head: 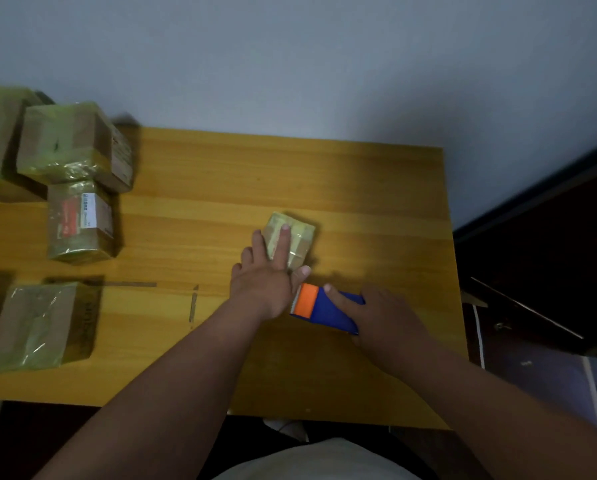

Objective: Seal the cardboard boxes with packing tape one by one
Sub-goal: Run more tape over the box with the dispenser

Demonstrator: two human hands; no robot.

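A small cardboard box (299,237) wrapped in shiny tape lies in the middle of the wooden table (359,188). My left hand (267,277) lies flat over it, fingers straight, the index finger pressing along the box top and the thumb at its near edge. Just to the right, my right hand (383,315) grips a blue tape dispenser (328,308) with an orange front and a toothed blade. The dispenser's blade end sits close to the near edge of the box, beside my left thumb.
Several taped cardboard boxes stand along the table's left side: a stack (72,147) at the back, one with a red-and-white label (80,223), and one (44,323) near the front edge. A dark cabinet (550,254) stands right of the table.
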